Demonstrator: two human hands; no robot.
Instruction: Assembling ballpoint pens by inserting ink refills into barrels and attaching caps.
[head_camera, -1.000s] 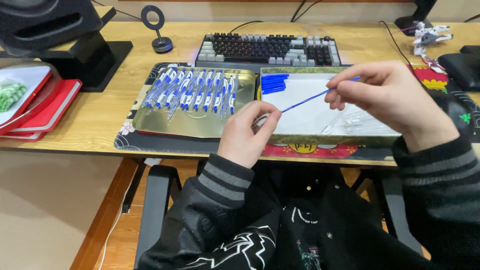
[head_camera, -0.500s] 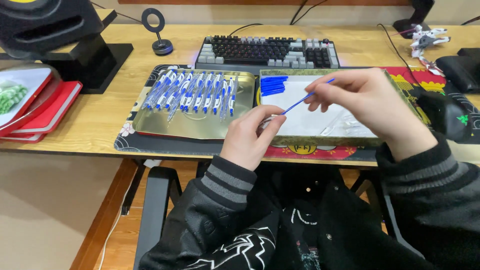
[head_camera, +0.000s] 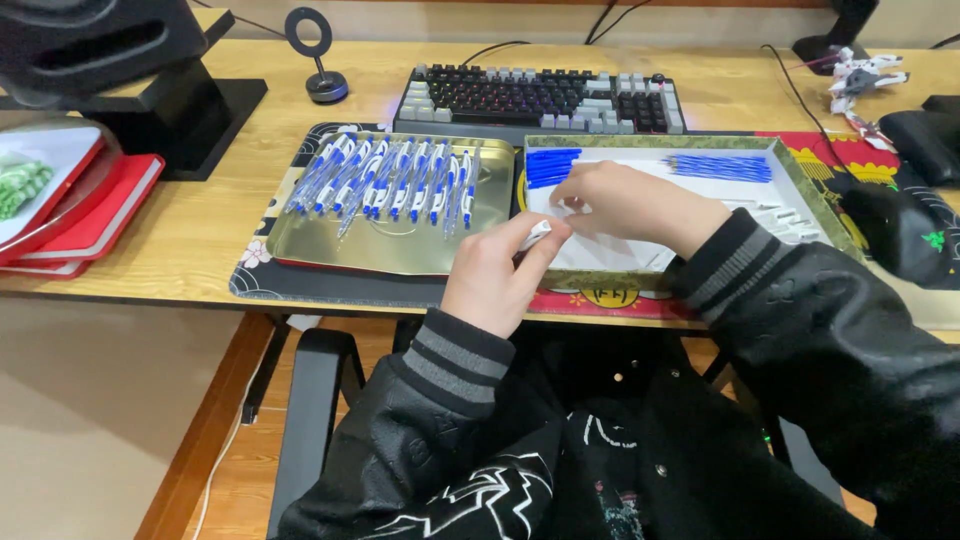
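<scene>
My left hand (head_camera: 497, 275) grips a white pen barrel (head_camera: 537, 234) just above the near rim of the green-edged tray (head_camera: 800, 180). My right hand (head_camera: 635, 205) is low over that tray's white lining, fingertips bunched close to the barrel's end. Whether those fingers hold anything is hidden. Inside this tray lie blue caps (head_camera: 552, 165), thin blue refills (head_camera: 720, 167) and white pen parts (head_camera: 790, 215). To the left, a gold tray (head_camera: 300, 245) holds a row of several finished blue and white pens (head_camera: 400, 180).
A keyboard (head_camera: 540, 98) lies behind the trays. A black stand (head_camera: 150, 95) and red books (head_camera: 90, 215) are at the left, with a small ring light (head_camera: 322, 80) nearby. A black mouse (head_camera: 905, 235) and a small figure (head_camera: 858, 72) are at the right.
My right hand held a blue refill raised toward the barrel; it has come down and left onto the tray beside my left hand. The refill no longer shows.
</scene>
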